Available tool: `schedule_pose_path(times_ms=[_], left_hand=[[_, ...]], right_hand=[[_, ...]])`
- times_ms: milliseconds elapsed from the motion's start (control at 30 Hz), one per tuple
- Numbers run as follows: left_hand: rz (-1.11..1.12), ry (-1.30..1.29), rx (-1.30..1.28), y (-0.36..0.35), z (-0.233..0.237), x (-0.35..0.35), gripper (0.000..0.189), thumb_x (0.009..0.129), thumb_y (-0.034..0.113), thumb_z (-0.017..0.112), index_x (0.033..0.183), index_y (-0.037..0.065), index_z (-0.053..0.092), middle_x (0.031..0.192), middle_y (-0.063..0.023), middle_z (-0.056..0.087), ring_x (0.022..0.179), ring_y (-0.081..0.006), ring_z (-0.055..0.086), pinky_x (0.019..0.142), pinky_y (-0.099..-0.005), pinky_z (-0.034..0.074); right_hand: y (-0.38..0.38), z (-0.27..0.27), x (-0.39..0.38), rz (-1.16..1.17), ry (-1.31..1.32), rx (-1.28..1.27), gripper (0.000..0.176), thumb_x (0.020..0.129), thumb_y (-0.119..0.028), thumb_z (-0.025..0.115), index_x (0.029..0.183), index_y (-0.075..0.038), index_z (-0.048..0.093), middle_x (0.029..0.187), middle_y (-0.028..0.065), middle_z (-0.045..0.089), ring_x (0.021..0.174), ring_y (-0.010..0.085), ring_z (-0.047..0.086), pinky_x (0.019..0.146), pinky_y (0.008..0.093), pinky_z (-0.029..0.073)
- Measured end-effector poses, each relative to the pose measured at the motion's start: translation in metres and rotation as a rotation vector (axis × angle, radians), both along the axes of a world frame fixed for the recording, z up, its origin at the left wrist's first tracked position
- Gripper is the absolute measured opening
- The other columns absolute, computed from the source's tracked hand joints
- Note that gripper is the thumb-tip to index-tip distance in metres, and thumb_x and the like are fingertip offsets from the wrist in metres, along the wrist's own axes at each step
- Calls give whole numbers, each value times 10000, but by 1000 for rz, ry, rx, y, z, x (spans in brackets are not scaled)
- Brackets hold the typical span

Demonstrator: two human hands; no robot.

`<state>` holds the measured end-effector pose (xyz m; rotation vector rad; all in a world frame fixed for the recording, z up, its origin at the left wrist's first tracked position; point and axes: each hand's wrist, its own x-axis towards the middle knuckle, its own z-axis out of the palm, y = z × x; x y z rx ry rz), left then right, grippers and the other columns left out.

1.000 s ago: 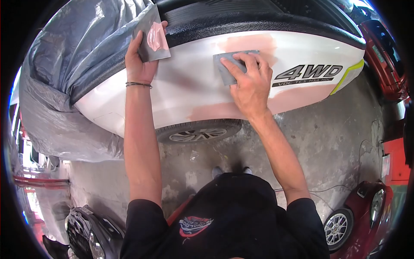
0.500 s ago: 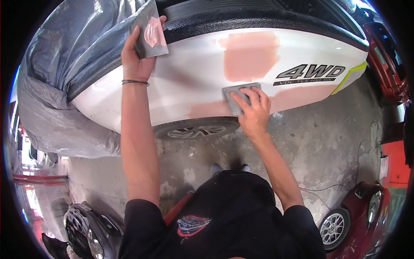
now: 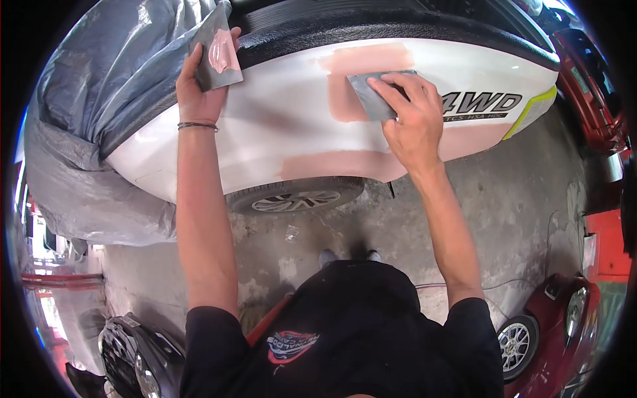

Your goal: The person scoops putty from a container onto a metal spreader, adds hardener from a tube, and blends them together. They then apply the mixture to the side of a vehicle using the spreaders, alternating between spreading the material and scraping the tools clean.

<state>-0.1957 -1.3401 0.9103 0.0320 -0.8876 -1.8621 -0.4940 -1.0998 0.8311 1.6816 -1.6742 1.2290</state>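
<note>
My left hand (image 3: 201, 95) grips a flat grey mixing board (image 3: 220, 78) from below, thumb along one edge and fingertips showing at the other. A smeared blob of pink body filler (image 3: 221, 51) lies on the board. In my right hand (image 3: 416, 123) is a thin grey filler spreader (image 3: 373, 98), its blade over the upper pink patch (image 3: 341, 89) on the white truck panel (image 3: 279, 113). My fingers press on the spreader's face and partly cover it. A second pink strip (image 3: 332, 163) runs along the wheel arch, continuing right below the 4WD lettering (image 3: 484, 102).
Grey plastic sheeting (image 3: 93, 146) drapes the vehicle at the left. The truck's wheel (image 3: 298, 201) sits under the arch. On the concrete floor (image 3: 511, 219) lies a thin cable. A dark red car (image 3: 551, 338) stands behind right, a dark car front (image 3: 139, 351) behind left.
My right hand has moved up from the wheel-arch strip to the upper patch with the spreader, now covering part of the lettering. My left hand still holds the board; the view has shifted slightly.
</note>
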Motion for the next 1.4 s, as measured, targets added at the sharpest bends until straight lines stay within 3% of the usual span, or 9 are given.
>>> schedule_pose_path(times_ms=[133,333,533,633,767,867,967,1200,1400], left_hand=[[16,-11,-15,1,0,0,602,1128,92,563,1620,-158,323,1674,-426,347,1592,-485,377,1373,-544,294],[70,-35,-30,8,4,-4,585,1129,90,555,1612,-161,340,1664,-426,362,1593,-490,373,1377,-550,285],[31,-6,3,3,1,-2,605,1131,96,547,1621,-165,306,1657,-429,369,1593,-495,371,1383,-557,268],[78,-41,-36,8,3,-5,616,1131,94,545,1626,-168,288,1660,-434,361,1593,-487,375,1383,-558,266],[102,-52,-13,11,5,-7,613,1137,108,533,1620,-179,288,1670,-433,346,1599,-470,372,1388,-543,259],[69,-67,-44,3,1,-3,657,1115,161,587,1631,-144,319,1594,-424,473,1473,-453,544,1264,-502,456],[79,-50,-22,6,3,-4,606,1137,99,529,1621,-178,291,1676,-424,345,1604,-469,363,1387,-548,259],[81,-58,-28,7,4,-4,602,1137,95,524,1619,-181,291,1675,-420,350,1607,-470,358,1389,-551,256],[90,-36,-13,9,3,-6,597,1138,91,521,1613,-191,296,1676,-414,353,1615,-475,341,1392,-553,250]], right_hand=[[-11,3,1,-12,19,-3,586,718,74,691,1206,-215,840,1245,-33,735,1221,274,618,970,447,493],[-14,-9,3,-12,12,-7,576,720,47,706,1218,-215,830,1267,-37,721,1249,287,612,1017,458,494],[9,-106,13,13,26,119,609,698,27,728,1249,-222,805,1316,-11,698,1268,329,600,1044,482,494],[27,-102,11,38,-31,209,636,690,29,734,1267,-231,798,1310,-7,700,1271,324,597,1039,489,498],[17,-35,-3,10,34,65,633,699,33,737,1271,-231,801,1302,-7,708,1289,319,597,1028,482,501],[1,-15,-16,31,72,-21,626,714,34,739,1276,-235,805,1304,-10,713,1291,319,597,1023,480,501],[-4,-1,-17,36,71,-22,603,724,31,737,1259,-235,819,1301,-16,719,1298,337,588,1063,478,504],[-12,3,-10,-1,22,24,604,726,29,741,1257,-247,820,1300,-38,720,1299,345,585,1087,470,503],[-12,-35,-10,-34,75,-16,621,711,-4,774,1263,-284,817,1285,-57,710,1294,325,591,1084,462,494]])
